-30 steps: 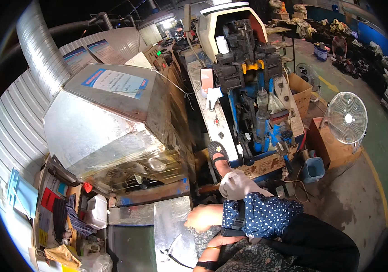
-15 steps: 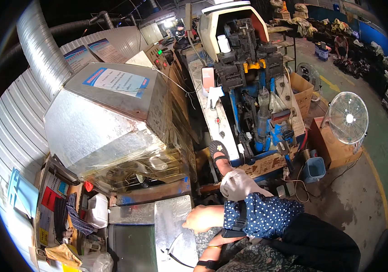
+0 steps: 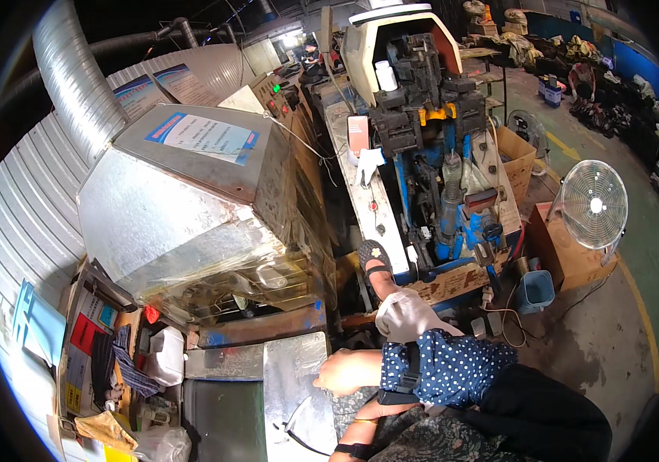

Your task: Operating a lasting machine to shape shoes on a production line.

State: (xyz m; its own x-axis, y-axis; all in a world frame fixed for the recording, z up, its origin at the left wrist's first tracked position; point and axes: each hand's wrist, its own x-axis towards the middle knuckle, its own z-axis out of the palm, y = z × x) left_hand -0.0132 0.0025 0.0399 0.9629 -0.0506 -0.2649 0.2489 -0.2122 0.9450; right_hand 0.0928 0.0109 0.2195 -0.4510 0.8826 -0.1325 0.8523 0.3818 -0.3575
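My right hand (image 3: pixel 345 371), below a blue polka-dot sleeve (image 3: pixel 452 366), lies over my lap at the edge of a bare metal plate (image 3: pixel 292 385). Its fingers are curled and nothing shows in them. My left hand (image 3: pixel 391 410) is tucked under the right sleeve, so its fingers are hidden; a black band circles that wrist area. A thin black cable or strap (image 3: pixel 302 439) lies on the plate beside my left forearm. My foot in a dark sandal (image 3: pixel 375 258) rests near the edge of a machine (image 3: pixel 445 192) with blue and black parts.
A large metal hood (image 3: pixel 167 200) stands at left above a dark belt (image 3: pixel 225 423). Left of it, a shelf box holds a white container (image 3: pixel 165 356) and cloths. On the right are a fan (image 3: pixel 593 204), a cardboard box (image 3: pixel 568 258) and a blue bucket (image 3: pixel 536 291). A person (image 3: pixel 311 58) is far back.
The view has shifted slightly, so the surroundings sit a little lower and farther right. A person has come into sight at the far back. My hands hold their places.
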